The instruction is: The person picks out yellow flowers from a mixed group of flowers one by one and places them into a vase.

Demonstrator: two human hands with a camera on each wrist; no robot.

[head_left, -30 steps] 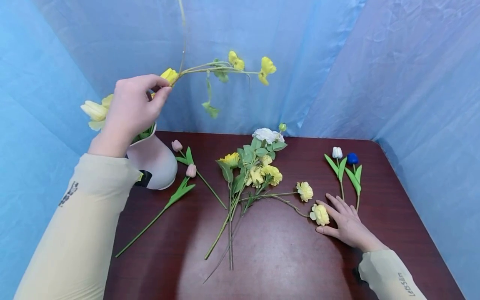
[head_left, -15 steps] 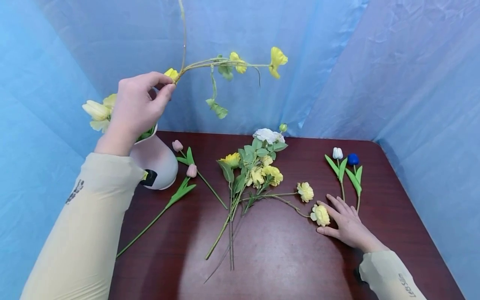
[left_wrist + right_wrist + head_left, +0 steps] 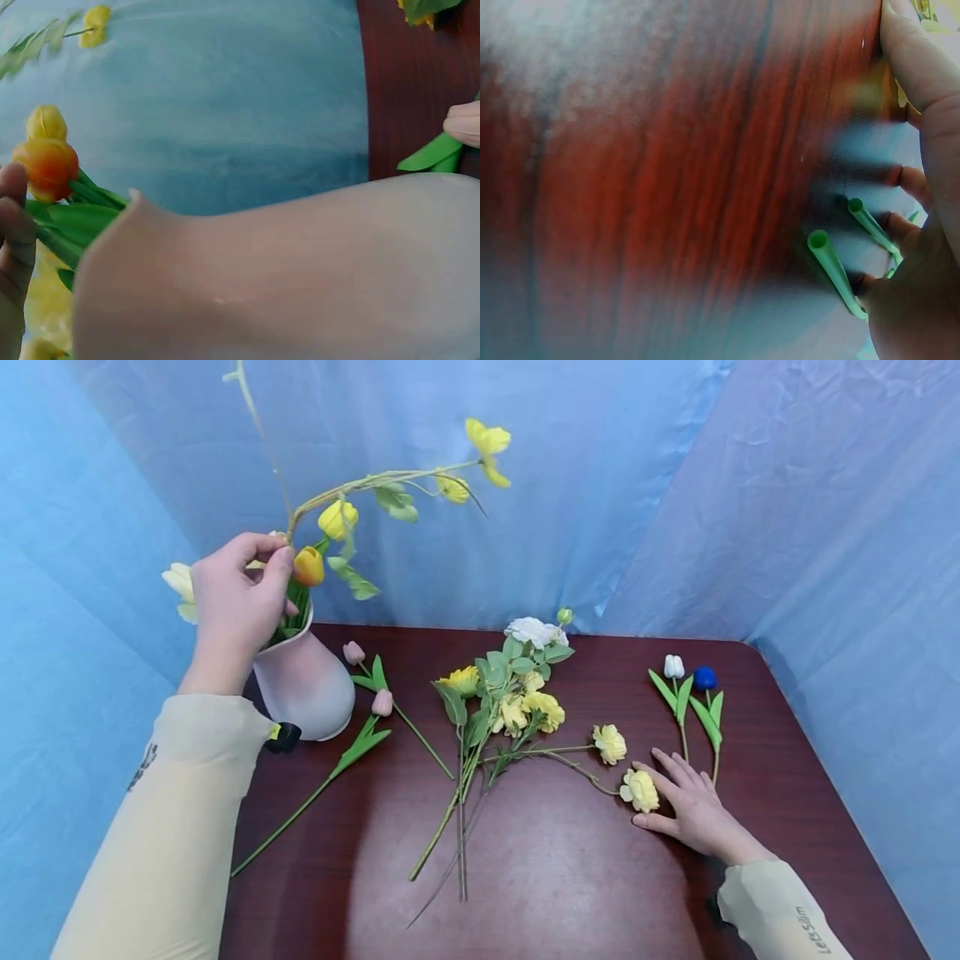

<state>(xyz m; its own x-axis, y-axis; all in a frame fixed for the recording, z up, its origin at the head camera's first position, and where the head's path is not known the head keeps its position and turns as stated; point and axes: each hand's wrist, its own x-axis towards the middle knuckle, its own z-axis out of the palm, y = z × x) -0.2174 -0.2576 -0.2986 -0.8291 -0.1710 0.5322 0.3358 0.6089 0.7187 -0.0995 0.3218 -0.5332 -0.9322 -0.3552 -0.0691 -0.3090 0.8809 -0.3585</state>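
Just above the mouth of the white-and-pink vase (image 3: 306, 681), my left hand (image 3: 238, 602) pinches the stem of a branching yellow artificial flower (image 3: 487, 439). Its thin side branches spread up and to the right. An orange-yellow tulip (image 3: 308, 567) and a yellow tulip (image 3: 338, 519) stand in the vase beside the fingers; the pinched stem's lower end is hidden by the hand. In the left wrist view the vase (image 3: 285, 277) lies across the picture. My right hand (image 3: 697, 806) rests on the table with fingers spread, beside a pale yellow flower (image 3: 640, 789) and over green stems (image 3: 832, 270).
Two pink tulips (image 3: 382, 702) lie right of the vase. A bunch of yellow and white flowers (image 3: 517, 702) lies mid-table (image 3: 555, 877). White (image 3: 673, 666) and blue (image 3: 705, 678) tulips lie beyond the right hand. Blue curtains (image 3: 480, 552) enclose the table's back and sides.
My left hand has moved left and down toward the vase mouth with the yellow flower branch, baring the tulips in the vase. The right hand has stayed still.
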